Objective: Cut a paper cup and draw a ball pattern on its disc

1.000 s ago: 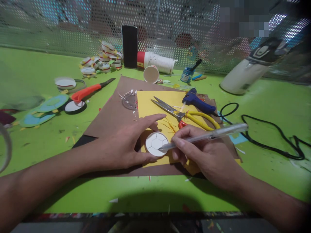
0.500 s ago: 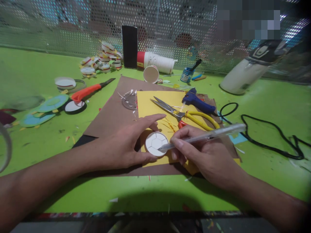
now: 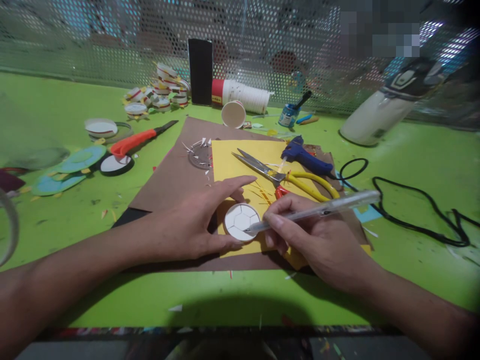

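A small white paper disc (image 3: 242,220) with a low rim, like a paper-cup base, lies on yellow paper (image 3: 230,157). Dark lines on its face form a central polygon with spokes to the edge. My left hand (image 3: 195,220) steadies it from the left, thumb at the lower edge and the other fingers curved around the far side, partly hidden. In my right hand (image 3: 311,235) is a clear-barrelled pen (image 3: 330,206), pinched near its point. The pen tip touches the lower right of the disc's face. Yellow-handled scissors (image 3: 272,172) lie open just beyond both hands.
A blue glue gun (image 3: 307,156) with a black cord (image 3: 416,227) lies at right. An orange utility knife (image 3: 135,142) rests at left. Behind are cut cup pieces (image 3: 161,92), a phone (image 3: 200,71), stacked paper cups (image 3: 247,96), a paint jar (image 3: 288,116) and a bottle (image 3: 378,115).
Almost nothing differs. Both hands keep their places, and the pen tip stays on the same part of the disc.
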Demonstrator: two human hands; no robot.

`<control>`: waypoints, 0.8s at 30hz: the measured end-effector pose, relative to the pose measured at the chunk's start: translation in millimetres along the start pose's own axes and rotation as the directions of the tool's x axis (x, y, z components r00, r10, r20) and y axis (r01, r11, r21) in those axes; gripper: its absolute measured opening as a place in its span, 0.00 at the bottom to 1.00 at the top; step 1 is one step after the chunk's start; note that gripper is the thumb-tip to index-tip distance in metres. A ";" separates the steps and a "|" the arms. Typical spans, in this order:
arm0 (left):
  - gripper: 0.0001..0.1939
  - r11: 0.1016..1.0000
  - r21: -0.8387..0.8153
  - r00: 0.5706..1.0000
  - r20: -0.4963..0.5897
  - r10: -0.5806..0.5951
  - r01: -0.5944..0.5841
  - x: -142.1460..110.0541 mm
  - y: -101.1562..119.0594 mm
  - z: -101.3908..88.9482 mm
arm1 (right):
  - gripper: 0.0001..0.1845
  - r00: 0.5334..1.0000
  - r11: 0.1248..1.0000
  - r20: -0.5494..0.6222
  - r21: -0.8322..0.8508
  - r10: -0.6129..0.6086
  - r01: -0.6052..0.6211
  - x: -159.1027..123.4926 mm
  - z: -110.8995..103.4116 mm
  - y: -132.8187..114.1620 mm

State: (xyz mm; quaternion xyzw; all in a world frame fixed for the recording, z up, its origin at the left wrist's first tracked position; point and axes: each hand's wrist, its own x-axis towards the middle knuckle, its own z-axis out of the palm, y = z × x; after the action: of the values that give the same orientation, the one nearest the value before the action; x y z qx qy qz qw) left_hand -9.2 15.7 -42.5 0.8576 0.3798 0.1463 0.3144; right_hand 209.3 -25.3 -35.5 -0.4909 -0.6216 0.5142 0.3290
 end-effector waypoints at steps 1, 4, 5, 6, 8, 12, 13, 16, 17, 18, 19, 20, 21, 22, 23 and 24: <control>0.42 1.000 0.000 1.000 0.002 0.001 -0.001 -0.1 0.1 -0.1 | 0.12 1.000 1.000 0.001 -0.003 0.005 -0.005 0.1 -0.1 -0.4; 0.43 1.000 -0.001 1.000 -0.001 -0.001 0.001 -0.6 -0.4 -0.1 | 0.12 1.000 1.000 -0.007 -0.015 0.011 -0.011 0.2 -0.7 -0.5; 0.43 1.000 -0.004 1.000 -0.001 -0.003 0.003 -0.7 -0.5 0.0 | 0.12 1.000 1.000 -0.010 -0.017 0.008 -0.008 0.3 -1.0 -0.1; 0.43 1.000 -0.008 1.000 0.000 -0.004 0.004 -0.8 -0.6 0.1 | 0.12 1.000 1.000 -0.015 -0.017 0.003 -0.003 0.3 -1.2 0.4; 0.43 1.000 -0.019 1.000 0.000 -0.007 0.007 -1.0 -0.4 0.2 | 0.11 1.000 1.000 -0.020 -0.014 -0.005 0.005 0.3 -1.6 1.3; 0.43 1.000 -0.016 1.000 -0.004 -0.008 0.008 -1.5 -0.2 -0.2 | 0.12 1.000 1.000 -0.019 -0.010 -0.002 0.002 0.1 -1.6 1.8; 0.43 1.000 -0.011 1.000 -0.006 -0.007 0.007 -1.6 -0.4 -0.3 | 0.12 1.000 1.000 -0.019 -0.008 -0.001 0.001 0.0 -1.4 1.6; 0.43 1.000 0.002 1.000 -0.009 -0.005 0.005 -1.9 -1.1 -0.4 | 0.12 1.000 1.000 -0.015 -0.010 0.003 -0.003 -0.1 -1.0 0.8; 0.43 1.000 0.005 1.000 -0.008 -0.006 0.006 -1.9 -1.3 -0.3 | 0.12 1.000 1.000 -0.012 -0.014 0.005 -0.005 0.0 -0.9 0.6; 0.42 1.000 0.007 1.000 -0.005 -0.007 0.007 -1.9 -1.4 -0.2 | 0.12 1.000 1.000 -0.011 -0.016 0.004 -0.004 0.1 -0.8 0.5; 0.42 1.000 0.007 1.000 -0.002 -0.008 0.008 -1.7 -1.3 -0.2 | 0.12 1.000 1.000 -0.010 -0.014 0.005 -0.005 0.1 -0.8 0.5; 0.42 1.000 0.007 1.000 0.001 -0.009 0.009 -1.5 -1.1 -0.1 | 0.12 1.000 1.000 -0.009 -0.009 0.005 -0.005 0.1 -0.8 0.4; 0.42 1.000 0.008 1.000 0.002 -0.011 0.011 -1.3 -0.8 0.0 | 0.12 1.000 1.000 -0.008 -0.003 0.007 -0.007 0.0 -0.8 0.4; 0.42 1.000 0.009 1.000 0.002 -0.011 0.011 -1.0 -0.5 0.0 | 0.11 1.000 1.000 -0.005 0.003 0.008 -0.008 -0.1 -0.9 0.4; 0.42 1.000 0.010 1.000 0.001 -0.007 0.007 -0.8 -0.3 0.0 | 0.11 1.000 1.000 -0.002 0.005 0.008 -0.008 -0.3 -1.0 0.4; 0.42 1.000 0.010 1.000 -0.002 -0.001 0.001 -0.6 -0.2 0.0 | 0.11 1.000 1.000 0.003 0.004 0.007 -0.007 -0.5 -1.1 0.3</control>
State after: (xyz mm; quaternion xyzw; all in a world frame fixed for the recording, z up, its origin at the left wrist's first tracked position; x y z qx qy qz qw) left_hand -9.7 15.3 -42.7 0.8588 0.3814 0.1452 0.3096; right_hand 210.5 -25.4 -35.5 -0.4918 -0.6193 0.5173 0.3272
